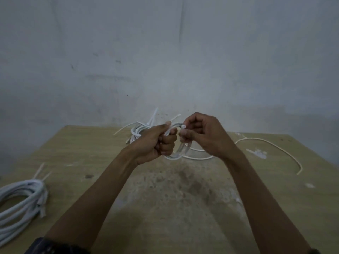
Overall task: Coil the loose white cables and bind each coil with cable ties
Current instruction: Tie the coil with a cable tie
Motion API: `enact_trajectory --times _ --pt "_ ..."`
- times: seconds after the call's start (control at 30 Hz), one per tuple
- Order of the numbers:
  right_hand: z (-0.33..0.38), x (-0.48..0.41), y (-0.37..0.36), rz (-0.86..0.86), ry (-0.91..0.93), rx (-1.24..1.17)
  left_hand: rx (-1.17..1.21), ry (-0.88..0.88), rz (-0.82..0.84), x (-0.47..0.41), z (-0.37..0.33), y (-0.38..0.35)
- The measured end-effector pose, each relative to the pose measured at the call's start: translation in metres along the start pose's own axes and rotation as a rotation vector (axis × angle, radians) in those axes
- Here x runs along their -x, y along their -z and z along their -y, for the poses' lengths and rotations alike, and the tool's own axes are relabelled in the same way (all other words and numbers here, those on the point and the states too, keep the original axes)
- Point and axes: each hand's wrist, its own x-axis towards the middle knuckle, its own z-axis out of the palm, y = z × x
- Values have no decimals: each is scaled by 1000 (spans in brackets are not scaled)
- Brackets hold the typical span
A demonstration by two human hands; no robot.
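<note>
Above the tabletop (165,208), the left hand (156,142) gripped a cable coil (174,156); the right hand (201,136), just beside it, pinched the coil's tie (183,126).

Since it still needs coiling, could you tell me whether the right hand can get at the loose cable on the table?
Probably yes, once freed: the right hand is pinching a tie on the coil, but the loose cable lies open on the table to its right, with nothing between.
</note>
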Motion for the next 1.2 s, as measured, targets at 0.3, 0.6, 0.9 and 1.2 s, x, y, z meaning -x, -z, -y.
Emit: enact_trajectory --times 0.3,0.6,0.9,1.2 --pt "-15 9 -7 21 134 196 -185 228 76 13 -5 13" --pt "-20 3 -23 -3 133 200 -548 103 -204 10 9 9" --pt "-32 -2 -31 -439 -14 -9 -1452 -437 -396 3 16 4" --pt "-24 -4 -33 -561 120 -216 -1551 -556 -415 -3 13 -10"
